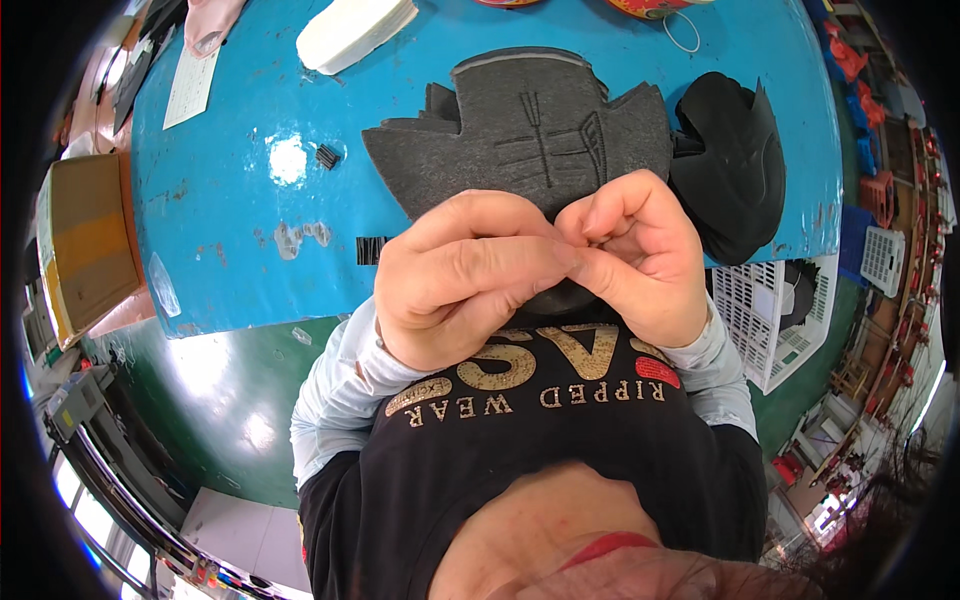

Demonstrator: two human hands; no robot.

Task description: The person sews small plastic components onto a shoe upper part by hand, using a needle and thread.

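My left hand [470, 275] and my right hand [645, 255] meet before my chest, above the near edge of the table. Both are closed in a pinch, with thumbs and forefingers tip to tip. Whatever lies between the fingertips is too small or hidden to make out. A dark rounded piece shows just below the fingers, partly covered by them. Right beyond my hands lies a stack of dark grey foam-like pieces [530, 125] with pointed sides and pressed-in lines. Beside my left hand sits a small bundle of black strips [370, 250].
Black curved pieces [735, 165] lie stacked at the table's right. Another small black bundle [327, 157] and a white stack [355, 32] are farther left on the blue table [230, 240]. A white crate [750, 320] stands below right, a cardboard box [85, 240] at left.
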